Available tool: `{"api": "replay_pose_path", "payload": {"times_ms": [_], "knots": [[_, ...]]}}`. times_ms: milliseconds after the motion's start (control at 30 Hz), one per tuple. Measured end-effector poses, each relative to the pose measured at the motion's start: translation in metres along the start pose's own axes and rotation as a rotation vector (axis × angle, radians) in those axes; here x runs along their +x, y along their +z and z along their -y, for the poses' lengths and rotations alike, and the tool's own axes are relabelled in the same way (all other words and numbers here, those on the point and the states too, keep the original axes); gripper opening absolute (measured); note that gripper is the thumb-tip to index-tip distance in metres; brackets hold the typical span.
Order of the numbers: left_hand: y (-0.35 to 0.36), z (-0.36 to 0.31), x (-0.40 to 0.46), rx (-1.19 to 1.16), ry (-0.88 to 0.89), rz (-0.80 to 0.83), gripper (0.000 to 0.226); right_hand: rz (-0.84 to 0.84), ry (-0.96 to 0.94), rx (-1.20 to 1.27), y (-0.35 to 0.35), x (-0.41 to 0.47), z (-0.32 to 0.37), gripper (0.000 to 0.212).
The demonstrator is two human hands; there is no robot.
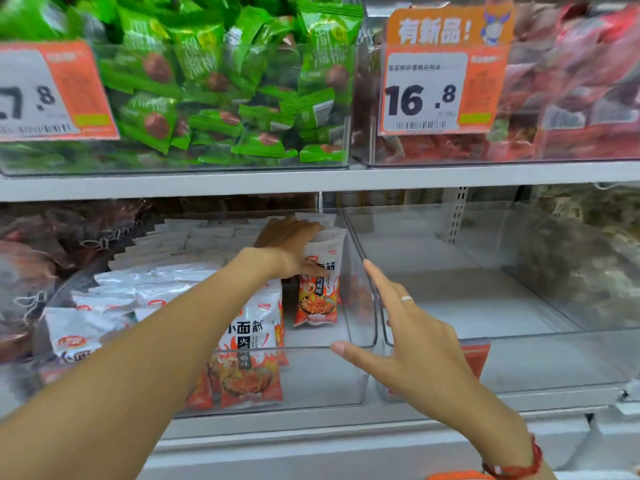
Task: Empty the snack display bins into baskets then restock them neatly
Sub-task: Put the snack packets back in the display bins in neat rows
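Note:
My left hand [289, 242] reaches into a clear plastic bin [322, 375] on the lower shelf and grips an upright white-and-orange snack packet [320, 289] near the bin's right wall. More of the same packets [249, 344] stand in rows in the bin's left and back parts. My right hand [412, 327] is open with fingers spread, its thumb and forefinger at the bin's front right corner rim. To the right sits a clear bin [519, 362] with nothing in it.
The upper shelf carries a bin of green snack packets [221, 84] and a bin of red packets [571, 84], each with an orange price tag [440, 84]. Dark-packet bins flank the lower row at the left [41, 258] and right [588, 251].

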State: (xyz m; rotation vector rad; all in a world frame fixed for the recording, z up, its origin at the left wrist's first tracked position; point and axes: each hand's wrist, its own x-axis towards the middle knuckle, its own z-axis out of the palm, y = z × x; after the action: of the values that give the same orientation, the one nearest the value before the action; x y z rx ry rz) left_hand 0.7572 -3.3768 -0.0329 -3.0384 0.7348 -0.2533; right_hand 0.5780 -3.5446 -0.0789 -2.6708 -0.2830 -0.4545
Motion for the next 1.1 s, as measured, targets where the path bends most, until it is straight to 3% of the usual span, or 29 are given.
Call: {"api": "replay_pose_path", "payload": {"times_ms": [133,233,400,533,700,800,867,1000,1100], "knots": [[-0.001,-0.003,0.002,0.079,-0.006,-0.002,0.099,-0.021,-0.002,0.0,0.001,0.002,-0.002,0.1],[-0.006,-0.004,-0.005,0.091,-0.026,-0.105,0.102,-0.037,-0.009,0.0,0.003,0.002,-0.003,0.1],[-0.016,-0.005,-0.05,-0.051,-0.044,-0.426,0.07,-0.129,-0.062,0.005,0.005,0.0,-0.005,0.093],[-0.041,-0.003,-0.101,-0.203,-0.022,-0.528,0.039,-0.488,-0.259,-0.111,0.014,-0.017,0.0,0.062],[-0.053,-0.002,-0.168,-0.267,-0.013,-0.64,0.022,-0.586,-0.377,-0.021,0.03,-0.05,0.027,0.023],[-0.013,-0.007,-0.222,-0.347,-0.102,-0.731,0.014,-0.415,-0.356,0.031,0.057,-0.069,0.03,0.013],[0.032,-0.01,-0.261,-0.404,-0.175,-0.713,0.011,-0.204,-0.287,0.037,0.084,-0.084,0.027,0.014],[0.147,-0.007,-0.334,-0.543,-0.472,-0.302,0.012,0.341,-0.114,-0.022,0.148,-0.121,0.016,0.02],[0.238,-0.002,-0.395,-0.623,-0.606,0.034,0.023,0.63,-0.042,-0.041,0.203,-0.168,0.005,0.024]]}}
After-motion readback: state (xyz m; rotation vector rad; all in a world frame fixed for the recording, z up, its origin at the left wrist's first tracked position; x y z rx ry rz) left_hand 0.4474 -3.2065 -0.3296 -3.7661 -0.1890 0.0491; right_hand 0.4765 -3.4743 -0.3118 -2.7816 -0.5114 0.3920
